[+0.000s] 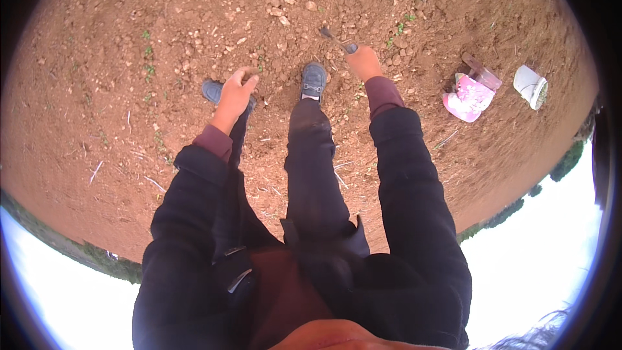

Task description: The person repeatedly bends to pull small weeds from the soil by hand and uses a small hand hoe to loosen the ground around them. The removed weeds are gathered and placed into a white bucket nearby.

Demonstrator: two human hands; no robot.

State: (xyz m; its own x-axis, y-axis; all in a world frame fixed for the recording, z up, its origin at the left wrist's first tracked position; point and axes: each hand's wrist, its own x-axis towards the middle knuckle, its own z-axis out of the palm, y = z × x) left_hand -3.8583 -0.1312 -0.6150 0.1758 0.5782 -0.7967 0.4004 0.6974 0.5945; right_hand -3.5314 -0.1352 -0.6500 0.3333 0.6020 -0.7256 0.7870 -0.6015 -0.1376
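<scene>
My right hand (365, 62) is closed round the handle of a small hand tool with a narrow metal head (329, 34), which points up and left over the reddish soil (262, 24). The tool's exact kind is too small to tell. My left hand (236, 93) hangs above one dark shoe (213, 91), its fingers bent and somewhat apart; nothing can be made out in it. Between the two hands the other dark shoe (314, 79) stands on the ground. Small green seedlings (149, 69) grow in the soil left of my left hand, and more seedlings (400, 28) beyond my right hand.
On the right lie a pink patterned cloth item (471, 95) and a reddish-brown, block-like object (481, 72) against it. A white bucket (527, 84) leans farther right, some material at its mouth. Stones (311, 6) and dry stalks (96, 173) are scattered over the soil.
</scene>
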